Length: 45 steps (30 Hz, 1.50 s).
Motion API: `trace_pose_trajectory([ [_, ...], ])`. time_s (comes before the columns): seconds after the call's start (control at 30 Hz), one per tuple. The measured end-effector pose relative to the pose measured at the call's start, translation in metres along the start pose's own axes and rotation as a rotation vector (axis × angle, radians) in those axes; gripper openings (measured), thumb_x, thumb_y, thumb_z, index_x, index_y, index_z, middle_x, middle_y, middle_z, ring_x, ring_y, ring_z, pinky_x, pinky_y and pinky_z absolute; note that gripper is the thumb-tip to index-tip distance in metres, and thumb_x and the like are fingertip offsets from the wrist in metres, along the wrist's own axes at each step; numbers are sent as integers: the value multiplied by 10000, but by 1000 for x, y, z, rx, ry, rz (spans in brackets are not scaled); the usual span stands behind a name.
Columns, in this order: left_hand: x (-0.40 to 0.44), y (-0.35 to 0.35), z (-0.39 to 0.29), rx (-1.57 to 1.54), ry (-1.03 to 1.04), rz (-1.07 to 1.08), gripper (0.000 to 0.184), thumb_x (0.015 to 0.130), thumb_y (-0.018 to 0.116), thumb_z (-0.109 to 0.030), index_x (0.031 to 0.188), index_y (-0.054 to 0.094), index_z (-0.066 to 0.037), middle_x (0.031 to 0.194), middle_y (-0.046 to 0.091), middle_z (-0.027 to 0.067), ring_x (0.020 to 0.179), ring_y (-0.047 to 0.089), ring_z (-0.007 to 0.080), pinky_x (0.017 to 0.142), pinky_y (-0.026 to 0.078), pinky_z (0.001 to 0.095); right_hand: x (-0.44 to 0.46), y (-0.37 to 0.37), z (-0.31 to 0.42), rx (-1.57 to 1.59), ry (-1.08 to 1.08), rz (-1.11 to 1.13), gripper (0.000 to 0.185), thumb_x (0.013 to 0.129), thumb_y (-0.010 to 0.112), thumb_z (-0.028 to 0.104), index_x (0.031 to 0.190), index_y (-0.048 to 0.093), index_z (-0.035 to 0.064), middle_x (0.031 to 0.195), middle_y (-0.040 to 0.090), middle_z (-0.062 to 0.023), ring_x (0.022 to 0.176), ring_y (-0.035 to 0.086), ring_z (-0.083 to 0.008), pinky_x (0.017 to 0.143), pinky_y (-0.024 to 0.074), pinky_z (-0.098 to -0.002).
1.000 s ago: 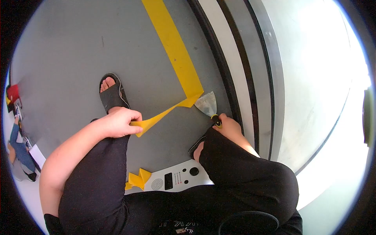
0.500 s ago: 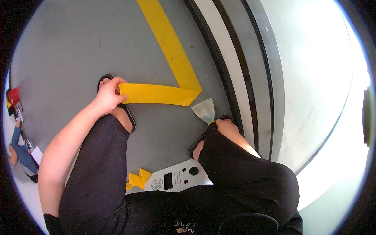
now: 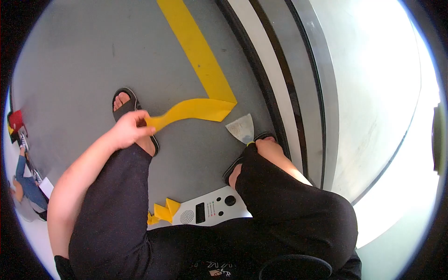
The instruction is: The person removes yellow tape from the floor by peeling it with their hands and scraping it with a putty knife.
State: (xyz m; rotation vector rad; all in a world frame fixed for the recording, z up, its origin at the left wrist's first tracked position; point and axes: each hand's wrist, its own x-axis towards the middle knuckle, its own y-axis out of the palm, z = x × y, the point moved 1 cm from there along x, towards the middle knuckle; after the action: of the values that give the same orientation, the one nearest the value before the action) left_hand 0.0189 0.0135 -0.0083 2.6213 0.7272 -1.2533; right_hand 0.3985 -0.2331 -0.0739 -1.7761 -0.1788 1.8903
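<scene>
Left hand (image 3: 133,131): pinched on yellow tape (image 3: 198,109) | Right hand (image 3: 269,149): closed on scraper (image 3: 242,128), grip partly hidden | Change: lifted length, flat earlier, now bows; pull tension apparently reduced

One scraper (image 3: 241,128) and two black sandals (image 3: 124,108) show.

From here I'm seeing smooth, plastic-looking yellow tape (image 3: 196,109), a smeared metal scraper blade (image 3: 242,128), matt grey floor (image 3: 186,158), matt cloth trousers (image 3: 116,196).
</scene>
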Motion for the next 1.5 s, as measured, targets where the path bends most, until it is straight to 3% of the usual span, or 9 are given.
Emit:
trace_pose_trajectory([
  [0.13, -15, 22, -67, 194, 45, 316, 208, 812, 701, -170, 909, 596, -19, 770, 617, 59, 721, 575, 112, 671, 467, 276, -19, -32, 18, 261, -9, -172, 289, 808, 664, 250, 995, 632, 31, 963, 653, -239, 890, 634, -443, 741, 547, -514],
  [0.2, -14, 37, -108, 358, 277, 402, 280, 827, 662, -268, 901, 577, -12, 811, 631, 150, 785, 641, 296, 688, 491, 391, -14, -16, 7, 21, -39, -15, 282, 816, 663, 257, 965, 610, 23, 981, 648, -242, 861, 637, -442, 710, 547, -521],
  [0.47, -20, 115, -142, 290, 494, 313, 232, 840, 635, -213, 931, 543, -20, 865, 608, 181, 859, 602, 391, 733, 486, 464, -6, -1, 8, -17, 5, -81, 275, 808, 673, 257, 948, 604, 31, 898, 659, -233, 841, 637, -454, 703, 536, -532],
  [0.93, -29, 122, -138, 302, 325, 413, 122, 854, 551, -92, 944, 553, -10, 851, 643, 184, 824, 637, 362, 730, 511, 433, -10, -34, 30, 111, -33, -151, 239, 814, 626, 228, 950, 655, 34, 828, 684, -208, 833, 675, -406, 760, 503, -533],
  [1.03, -29, 123, -135, 298, 373, 376, 140, 836, 572, -96, 950, 543, -20, 872, 646, 174, 850, 625, 383, 732, 499, 462, 7, -8, 16, -88, -103, 54, 291, 834, 636, 289, 930, 672, 16, 847, 682, -215, 873, 674, -386, 783, 499, -516],
  [1.1, -29, 123, -136, 291, 415, 374, 155, 811, 574, -74, 956, 557, -21, 889, 645, 171, 889, 620, 372, 763, 494, 458, 9, -3, 16, 310, -96, -41, 357, 832, 653, 363, 850, 680, 7, 849, 676, -225, 869, 662, -399, 765, 500, -494],
  [1.3, -30, 125, -140, 291, 424, 365, 171, 798, 581, -69, 961, 564, -23, 904, 634, 157, 922, 605, 361, 806, 485, 447, 5, -29, 40, 282, -217, 189, 409, 771, 712, 336, 906, 663, -47, 919, 673, -240, 847, 664, -371, 717, 518, -424],
  [1.4, -34, 124, -144, 310, 451, 341, 161, 789, 543, 8, 942, 586, -15, 924, 657, 168, 921, 626, 355, 818, 506, 437, -7, -50, 44, 457, -152, 23, 441, 780, 702, 353, 940, 663, -56, 920, 670, -247, 837, 664, -376, 722, 519, -429],
  [1.5, -35, 123, -145, 318, 483, 348, 162, 793, 548, 0, 947, 594, -18, 928, 656, 162, 931, 623, 349, 829, 502, 435, -3, -39, 36, 214, -158, 119, 477, 790, 687, 404, 942, 669, -48, 905, 672, -243, 830, 666, -371, 716, 518, -433],
])
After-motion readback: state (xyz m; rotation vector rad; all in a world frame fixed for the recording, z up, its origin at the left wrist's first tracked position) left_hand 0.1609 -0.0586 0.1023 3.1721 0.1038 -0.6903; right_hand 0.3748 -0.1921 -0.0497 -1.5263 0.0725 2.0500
